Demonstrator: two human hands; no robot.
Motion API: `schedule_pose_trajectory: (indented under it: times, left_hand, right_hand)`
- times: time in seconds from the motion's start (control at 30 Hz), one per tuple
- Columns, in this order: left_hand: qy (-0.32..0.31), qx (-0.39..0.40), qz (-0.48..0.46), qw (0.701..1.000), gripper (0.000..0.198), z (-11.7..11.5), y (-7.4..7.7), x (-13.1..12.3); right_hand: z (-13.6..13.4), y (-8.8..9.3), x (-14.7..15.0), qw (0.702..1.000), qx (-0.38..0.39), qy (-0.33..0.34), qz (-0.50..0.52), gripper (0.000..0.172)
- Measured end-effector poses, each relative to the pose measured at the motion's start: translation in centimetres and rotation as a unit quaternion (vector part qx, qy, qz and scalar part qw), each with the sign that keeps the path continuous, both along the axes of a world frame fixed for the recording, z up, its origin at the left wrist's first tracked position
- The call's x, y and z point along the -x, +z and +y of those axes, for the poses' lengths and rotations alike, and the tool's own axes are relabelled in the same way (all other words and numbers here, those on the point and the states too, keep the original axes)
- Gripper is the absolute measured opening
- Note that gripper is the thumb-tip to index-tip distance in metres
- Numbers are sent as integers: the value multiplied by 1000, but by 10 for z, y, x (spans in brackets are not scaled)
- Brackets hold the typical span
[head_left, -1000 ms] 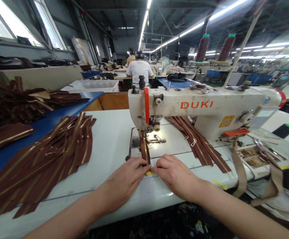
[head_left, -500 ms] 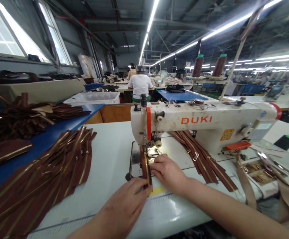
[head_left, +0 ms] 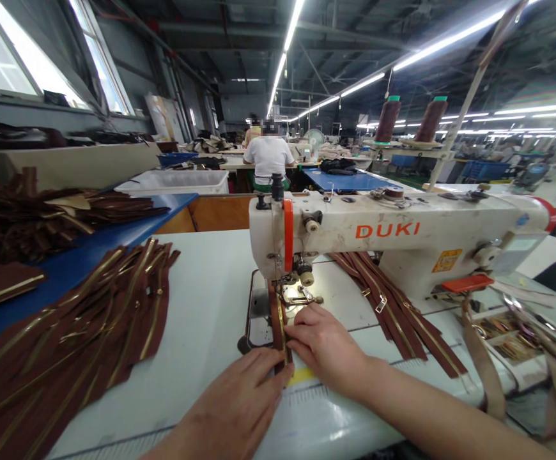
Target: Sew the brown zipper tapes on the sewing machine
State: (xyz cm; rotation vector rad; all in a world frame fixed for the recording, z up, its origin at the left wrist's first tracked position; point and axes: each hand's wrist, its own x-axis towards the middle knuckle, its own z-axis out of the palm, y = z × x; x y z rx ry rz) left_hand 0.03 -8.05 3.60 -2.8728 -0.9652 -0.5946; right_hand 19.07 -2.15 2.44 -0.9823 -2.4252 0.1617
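Note:
A brown zipper strip (head_left: 279,319) with gold teeth runs lengthwise under the needle area of a white sewing machine (head_left: 330,223). My left hand (head_left: 239,399) pinches the near end of that strip, thumb and fingers together. On the strip's right edge, just in front of the presser foot, my right hand (head_left: 328,345) is closed with its fingertips against the tape; the exact grip is partly hidden. The needle itself is too small to make out. Left of my hands lies a spread pile of brown zippers (head_left: 91,332).
More zippers (head_left: 397,306) lie behind the needle, right of it. A tray of small tools (head_left: 512,338) sits at the right. Brown bundles (head_left: 29,217) cover a blue table at left. Thread cones (head_left: 387,121) stand behind the machine. A person in white (head_left: 268,160) sits ahead.
The view has shifted slightly. Both hands stay on the zipper strip, with the right hand a little nearer to me. The strip's position under the machine looks nearly the same.

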Motion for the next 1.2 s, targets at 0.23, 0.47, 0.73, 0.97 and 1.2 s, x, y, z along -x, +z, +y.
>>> schedule_pose_trajectory:
  times: [0.23,0.47,0.73,0.97,1.2]
  left_hand:
    - [7,17,-12,1000,36,2,-4,4]
    - [7,3,-8,1000,35,3,-3,3]
    - [1,-14,23,1000,35,18,-3,6]
    - [34,-30,14,999,31,39,-8,4]
    - [47,-9,20,999,30,57,-3,-1]
  right_hand:
    - [-2,3,0,999,6,-17,-26,8]
    - [1,0,-1,999,-16,-8,-38,8]
    - [22,-1,1,993,-70,10,-92,10]
    - [35,3,2,991,-83,3,-103,10]
    - [39,-1,2,992,-90,11,-89,10]
